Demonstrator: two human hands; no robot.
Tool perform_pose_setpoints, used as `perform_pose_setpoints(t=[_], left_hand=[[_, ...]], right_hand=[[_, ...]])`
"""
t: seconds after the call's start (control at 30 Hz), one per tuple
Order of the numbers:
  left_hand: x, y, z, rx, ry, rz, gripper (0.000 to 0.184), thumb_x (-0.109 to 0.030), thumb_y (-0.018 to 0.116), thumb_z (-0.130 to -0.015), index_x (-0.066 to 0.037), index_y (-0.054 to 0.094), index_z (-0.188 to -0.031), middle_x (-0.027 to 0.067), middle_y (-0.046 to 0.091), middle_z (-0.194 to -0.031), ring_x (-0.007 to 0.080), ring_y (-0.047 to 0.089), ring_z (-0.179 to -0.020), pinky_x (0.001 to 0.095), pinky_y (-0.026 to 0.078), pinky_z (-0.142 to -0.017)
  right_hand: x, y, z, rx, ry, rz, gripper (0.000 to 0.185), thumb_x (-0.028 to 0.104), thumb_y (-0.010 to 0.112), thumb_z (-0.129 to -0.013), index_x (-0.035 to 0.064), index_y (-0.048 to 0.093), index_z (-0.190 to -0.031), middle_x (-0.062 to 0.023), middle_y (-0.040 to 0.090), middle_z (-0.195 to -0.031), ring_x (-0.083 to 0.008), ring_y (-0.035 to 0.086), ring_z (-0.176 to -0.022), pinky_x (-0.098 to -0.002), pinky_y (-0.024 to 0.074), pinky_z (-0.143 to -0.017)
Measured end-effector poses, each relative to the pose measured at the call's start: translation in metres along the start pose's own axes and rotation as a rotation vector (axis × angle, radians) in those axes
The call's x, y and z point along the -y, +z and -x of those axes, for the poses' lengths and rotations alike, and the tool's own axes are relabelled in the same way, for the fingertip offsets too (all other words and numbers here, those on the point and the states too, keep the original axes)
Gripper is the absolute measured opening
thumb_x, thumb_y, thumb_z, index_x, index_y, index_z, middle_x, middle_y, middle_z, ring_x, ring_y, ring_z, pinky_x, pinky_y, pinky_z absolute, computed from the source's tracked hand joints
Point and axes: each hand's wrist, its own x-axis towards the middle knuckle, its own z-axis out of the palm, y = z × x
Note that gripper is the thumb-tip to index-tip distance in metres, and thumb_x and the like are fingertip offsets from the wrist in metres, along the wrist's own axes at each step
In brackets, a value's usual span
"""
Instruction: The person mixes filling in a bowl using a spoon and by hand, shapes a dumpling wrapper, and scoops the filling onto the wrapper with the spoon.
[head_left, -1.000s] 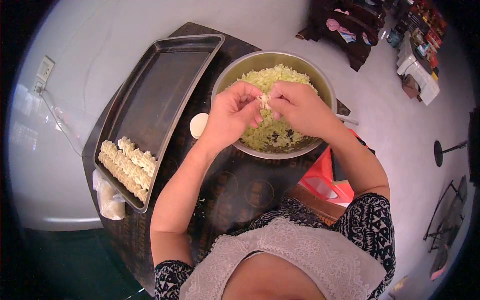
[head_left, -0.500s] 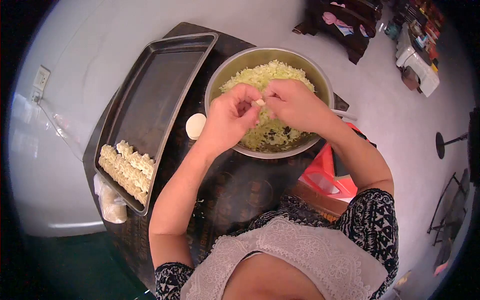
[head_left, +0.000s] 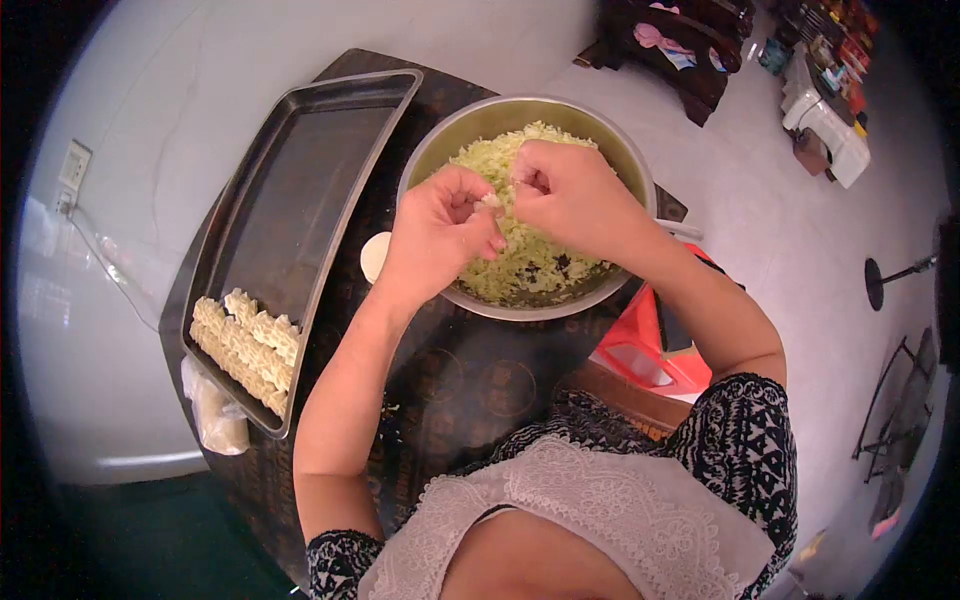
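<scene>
A: Here's the left hand (head_left: 435,230), fingertips pinched narrow on a small, pale, soft-looking dough piece (head_left: 488,202)!

B: And just beside that grip, the right hand (head_left: 575,205), fingers curled in close; whether they hold anything, I can't tell.

A: Where's the danger?

B: Squeeze too hard and that dough could split; too lightly and it could drop, right onto the shredded pale-green vegetable (head_left: 520,265) below the grip, inside the wide, round, silvery metal bowl (head_left: 500,116).

A: Left of the grip, a flat, round, cream-coloured disc (head_left: 375,257), partly behind the left forearm (head_left: 345,400)! One careless swing could drag it.

B: Farther left, the long, dark, rectangular metal tray (head_left: 305,170), cream-coloured pleated pieces (head_left: 250,345) rowed at one end. Packed that close, they might stick together!
</scene>
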Motion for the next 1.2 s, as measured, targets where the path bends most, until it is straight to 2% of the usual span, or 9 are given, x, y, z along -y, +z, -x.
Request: perform_pose_setpoints(t=[0.17, 0.3, 0.37, 0.5, 0.57, 0.6, 0.8, 1.0, 1.2], left_hand=[[-0.006, -0.001, 0.0, -0.024, -0.032, -0.022, 0.008, 0.004, 0.056, -0.083, 0.002, 0.053, -0.091, 0.0059, 0.06, -0.076, 0.0099, 0.06, -0.062, 0.0233, 0.05, -0.052], [-0.001, -0.001, -0.001, -0.03, -0.003, 0.054, 0.009, 0.004, 0.057, -0.082, 0.001, 0.055, -0.091, 0.0056, 0.061, -0.074, 0.0108, 0.06, -0.06, 0.0227, 0.05, -0.053], [0.0, -0.001, -0.001, -0.031, -0.004, 0.062, 0.01, 0.004, 0.057, -0.082, 0.001, 0.055, -0.091, 0.0055, 0.06, -0.074, 0.0108, 0.06, -0.06, 0.0227, 0.05, -0.053], [0.0, 0.0, -0.001, -0.012, -0.019, 0.04, 0.011, 0.003, 0.056, -0.083, 0.001, 0.054, -0.094, 0.0048, 0.059, -0.074, 0.0099, 0.059, -0.059, 0.0228, 0.048, -0.05], [0.002, 0.001, 0.0, 0.0, -0.022, 0.029, 0.011, 0.002, 0.056, -0.084, 0.001, 0.053, -0.094, 0.0039, 0.058, -0.073, 0.0091, 0.058, -0.058, 0.0229, 0.047, -0.048], [0.004, 0.002, 0.001, 0.005, -0.022, -0.001, 0.011, 0.002, 0.056, -0.084, 0.0, 0.054, -0.095, 0.0035, 0.057, -0.072, 0.0086, 0.057, -0.057, 0.0226, 0.046, -0.048], [0.006, 0.003, 0.001, 0.018, -0.036, -0.065, 0.013, 0.001, 0.055, -0.084, 0.001, 0.055, -0.098, 0.0036, 0.059, -0.071, 0.0073, 0.056, -0.055, 0.0221, 0.044, -0.047], [0.0, 0.001, 0.001, -0.06, -0.028, -0.077, 0.012, 0.002, 0.053, -0.085, 0.003, 0.057, -0.097, 0.0047, 0.06, -0.073, 0.0091, 0.057, -0.055, 0.022, 0.047, -0.047], [-0.001, 0.001, 0.0, -0.072, -0.034, -0.057, 0.011, -0.001, 0.054, -0.087, 0.004, 0.058, -0.096, 0.004, 0.059, -0.072, 0.0088, 0.057, -0.056, 0.0221, 0.047, -0.048]], right_hand=[[0.0, -0.005, 0.003, 0.098, 0.119, -0.155, 0.012, 0.009, 0.057, -0.077, -0.0014, 0.059, -0.082, 0.0001, 0.05, -0.062, -0.0059, 0.045, -0.06, -0.0262, 0.0389, -0.054], [-0.001, -0.003, 0.004, 0.113, 0.112, -0.142, 0.012, 0.008, 0.055, -0.078, -0.0015, 0.059, -0.083, -0.0005, 0.05, -0.062, -0.0067, 0.044, -0.059, -0.0266, 0.0386, -0.054], [0.003, -0.006, 0.003, 0.147, 0.132, -0.087, 0.016, 0.012, 0.056, -0.075, -0.0025, 0.06, -0.081, -0.0163, 0.059, -0.065, -0.0222, 0.059, -0.059, -0.0359, 0.0454, -0.056], [-0.002, -0.004, 0.003, 0.159, 0.1, -0.084, 0.016, 0.013, 0.057, -0.074, -0.0018, 0.061, -0.079, -0.0177, 0.059, -0.066, -0.0266, 0.06, -0.06, -0.0379, 0.0458, -0.057], [-0.004, 0.0, 0.003, 0.142, 0.003, 0.024, 0.008, 0.007, 0.055, -0.073, -0.0003, 0.058, -0.076, -0.0089, 0.048, -0.057, -0.0124, 0.045, -0.053, -0.03, 0.0382, -0.051], [-0.004, 0.0, 0.003, 0.138, 0.006, 0.023, 0.008, 0.007, 0.055, -0.073, -0.0003, 0.058, -0.076, -0.0089, 0.048, -0.057, -0.0124, 0.045, -0.053, -0.03, 0.0382, -0.051], [-0.003, 0.001, 0.0, 0.169, -0.063, 0.182, 0.009, 0.009, 0.054, -0.071, 0.0004, 0.055, -0.07, -0.0174, 0.051, -0.06, -0.0276, 0.047, -0.051, -0.037, 0.0406, -0.052], [-0.013, -0.003, 0.001, 0.173, -0.038, 0.052, 0.011, 0.011, 0.052, -0.077, 0.0012, 0.055, -0.073, -0.0122, 0.053, -0.059, -0.02, 0.05, -0.05, -0.0349, 0.0401, -0.051], [-0.012, -0.007, -0.001, 0.392, 0.396, -0.459, 0.017, 0.017, 0.05, -0.087, 0.0038, 0.055, -0.078, 0.0011, 0.053, -0.061, -0.0075, 0.046, -0.051, -0.0235, 0.0358, -0.047]])
